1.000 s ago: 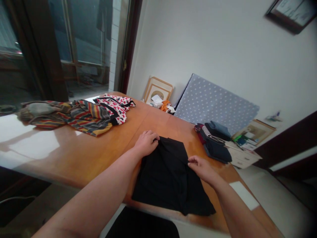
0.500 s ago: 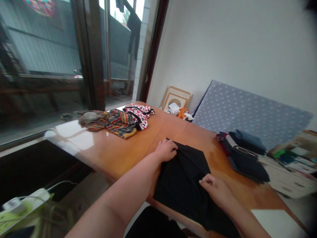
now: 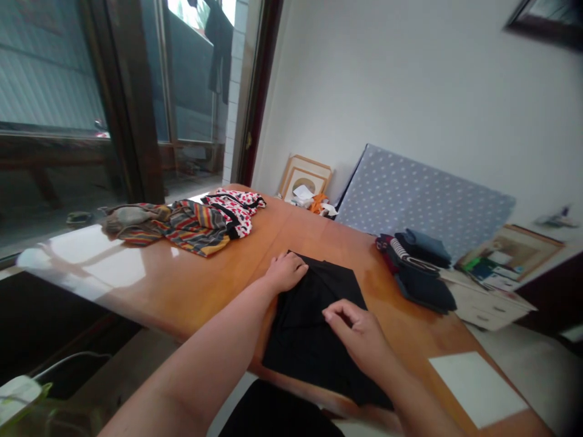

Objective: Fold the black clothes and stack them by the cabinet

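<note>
A black garment (image 3: 314, 346) lies folded over the near edge of the wooden table, with creases across its upper part. My left hand (image 3: 286, 271) rests on its far left corner, the fingers laid over the cloth. Over the middle of the garment, my right hand (image 3: 355, 331) is closed in a pinch on the black cloth, thumb against forefinger. The pinched bit is mostly hidden by the fingers.
A striped garment (image 3: 195, 224) and a white-and-red patterned one (image 3: 237, 206) lie crumpled at the left. A stack of folded clothes (image 3: 419, 273) sits at the right. Nearer lies a white sheet (image 3: 478, 385). The wooden table (image 3: 296, 230) has its edge close to my body.
My right hand has moved left and up across the garment, and the cloth's right part is drawn inward. My left hand stays at the far corner. The view has swung to the right.
</note>
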{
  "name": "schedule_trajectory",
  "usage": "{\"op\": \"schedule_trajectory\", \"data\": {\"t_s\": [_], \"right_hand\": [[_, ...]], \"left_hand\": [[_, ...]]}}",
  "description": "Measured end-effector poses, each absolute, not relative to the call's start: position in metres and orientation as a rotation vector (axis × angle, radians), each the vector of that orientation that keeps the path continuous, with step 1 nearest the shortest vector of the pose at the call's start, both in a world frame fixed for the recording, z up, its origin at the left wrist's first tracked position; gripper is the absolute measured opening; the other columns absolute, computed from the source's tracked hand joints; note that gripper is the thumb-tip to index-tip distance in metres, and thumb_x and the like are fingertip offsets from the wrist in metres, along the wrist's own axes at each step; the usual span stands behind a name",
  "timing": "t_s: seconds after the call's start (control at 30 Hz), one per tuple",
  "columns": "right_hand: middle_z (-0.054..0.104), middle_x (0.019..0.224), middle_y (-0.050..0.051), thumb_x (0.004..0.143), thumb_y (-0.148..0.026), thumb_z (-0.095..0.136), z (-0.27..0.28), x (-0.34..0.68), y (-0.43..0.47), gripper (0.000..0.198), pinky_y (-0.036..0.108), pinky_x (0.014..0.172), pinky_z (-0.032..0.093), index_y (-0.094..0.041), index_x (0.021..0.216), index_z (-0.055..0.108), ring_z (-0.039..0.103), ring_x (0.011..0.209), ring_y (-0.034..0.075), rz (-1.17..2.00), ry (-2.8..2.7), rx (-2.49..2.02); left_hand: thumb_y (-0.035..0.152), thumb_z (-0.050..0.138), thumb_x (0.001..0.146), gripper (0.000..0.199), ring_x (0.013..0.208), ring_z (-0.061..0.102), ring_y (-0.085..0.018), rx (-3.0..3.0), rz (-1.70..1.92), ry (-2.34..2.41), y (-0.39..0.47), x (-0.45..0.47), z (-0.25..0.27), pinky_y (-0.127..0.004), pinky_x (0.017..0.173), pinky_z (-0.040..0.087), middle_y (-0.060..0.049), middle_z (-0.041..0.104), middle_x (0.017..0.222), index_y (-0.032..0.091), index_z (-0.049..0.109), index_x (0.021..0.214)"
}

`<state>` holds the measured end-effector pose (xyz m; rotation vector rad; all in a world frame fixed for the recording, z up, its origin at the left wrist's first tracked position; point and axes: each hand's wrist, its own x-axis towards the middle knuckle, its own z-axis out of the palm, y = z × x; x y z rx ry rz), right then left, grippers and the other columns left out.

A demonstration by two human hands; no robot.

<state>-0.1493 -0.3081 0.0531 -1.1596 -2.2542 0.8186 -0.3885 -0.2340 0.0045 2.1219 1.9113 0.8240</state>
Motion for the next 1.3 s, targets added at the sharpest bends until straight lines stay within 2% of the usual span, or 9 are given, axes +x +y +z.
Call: {"op": "schedule_trajectory", "data": {"t_s": [0.1, 0.27, 0.43, 0.53, 0.6, 0.7, 0.9, 1.2, 1.3], "right_hand": [[0.067, 0.093, 0.004, 0.087, -0.034, 0.055, 0.039, -0.132, -0.274, 0.019, 0.03, 0.075, 0.045, -0.022, 0.097, 0.066, 0.062, 0.084, 0.019, 0.501, -2.26, -1.327], [0.064, 0.105, 0.007, 0.084, -0.029, 0.056, 0.031, -0.133, -0.249, 0.026, 0.031, 0.083, 0.043, -0.024, 0.109, 0.065, 0.06, 0.098, 0.022, 0.135, -2.397, -1.471], [0.064, 0.107, 0.008, 0.082, -0.025, 0.056, 0.034, -0.162, -0.23, 0.03, 0.033, 0.085, 0.04, -0.023, 0.111, 0.064, 0.056, 0.105, 0.025, -0.113, -2.49, -1.517], [0.066, 0.104, 0.009, 0.08, -0.023, 0.056, 0.033, -0.174, -0.209, 0.025, 0.034, 0.083, 0.039, -0.022, 0.102, 0.068, 0.057, 0.102, 0.025, -0.174, -2.52, -1.564], [0.068, 0.097, 0.008, 0.08, -0.024, 0.055, 0.033, -0.177, -0.193, 0.018, 0.033, 0.079, 0.039, -0.022, 0.091, 0.069, 0.058, 0.095, 0.024, -0.095, -2.51, -1.595], [0.067, 0.079, 0.004, 0.08, -0.03, 0.054, 0.04, -0.182, -0.173, 0.015, 0.029, 0.069, 0.038, -0.021, 0.079, 0.066, 0.058, 0.078, 0.02, 0.248, -2.352, -1.601], [0.061, 0.069, -0.001, 0.078, -0.044, 0.057, 0.063, -0.198, -0.159, 0.026, 0.025, 0.062, 0.04, -0.018, 0.079, 0.061, 0.053, 0.066, 0.015, 0.845, -1.921, -1.325], [0.067, 0.079, 0.003, 0.079, -0.046, 0.056, 0.056, -0.199, -0.146, 0.032, 0.026, 0.066, 0.042, -0.016, 0.088, 0.066, 0.057, 0.072, 0.016, 0.748, -1.911, -1.402], [0.067, 0.078, 0.003, 0.081, -0.052, 0.057, 0.053, -0.183, -0.152, 0.038, 0.026, 0.063, 0.04, -0.016, 0.085, 0.067, 0.056, 0.07, 0.016, 0.856, -2.051, -1.493]], "left_hand": [[0.048, 0.043, 0.093, 0.032, 0.113, 0.052, -0.028, 2.133, 0.856, 1.903, -0.233, -0.388, 0.004, -0.043, 0.091, 0.043, -0.006, 0.062, 0.117, 0.028, 0.067, 0.097], [0.031, 0.048, 0.089, 0.018, 0.104, 0.056, -0.026, 1.991, 0.965, 2.042, -0.229, -0.389, 0.006, -0.04, 0.086, 0.043, -0.006, 0.065, 0.108, 0.025, 0.064, 0.093], [0.024, 0.05, 0.085, 0.02, 0.106, 0.057, -0.026, 1.892, 1.0, 2.058, -0.228, -0.39, 0.009, -0.04, 0.087, 0.042, -0.003, 0.068, 0.109, 0.027, 0.063, 0.099], [0.025, 0.051, 0.084, 0.022, 0.106, 0.058, -0.026, 1.887, 0.994, 2.04, -0.228, -0.39, 0.01, -0.039, 0.088, 0.042, -0.003, 0.069, 0.109, 0.028, 0.064, 0.1], [0.025, 0.05, 0.083, 0.022, 0.105, 0.057, -0.026, 1.901, 0.989, 2.027, -0.227, -0.39, 0.009, -0.04, 0.088, 0.042, -0.003, 0.069, 0.109, 0.028, 0.066, 0.098], [0.03, 0.049, 0.085, 0.022, 0.107, 0.056, -0.028, 1.927, 0.962, 2.006, -0.226, -0.391, 0.008, -0.043, 0.091, 0.042, -0.003, 0.068, 0.109, 0.03, 0.069, 0.096], [0.04, 0.046, 0.091, 0.027, 0.123, 0.047, -0.029, 2.039, 0.903, 1.872, -0.226, -0.39, 0.008, -0.049, 0.1, 0.036, 0.0, 0.064, 0.126, 0.038, 0.07, 0.103], [0.046, 0.051, 0.088, 0.037, 0.126, 0.046, -0.032, 2.03, 0.814, 1.996, -0.228, -0.389, 0.003, -0.053, 0.102, 0.034, -0.006, 0.061, 0.13, 0.033, 0.064, 0.119], [0.046, 0.054, 0.085, 0.041, 0.125, 0.047, -0.033, 2.035, 0.797, 2.014, -0.226, -0.391, 0.0, -0.054, 0.102, 0.034, -0.007, 0.06, 0.13, 0.031, 0.063, 0.121]]}}
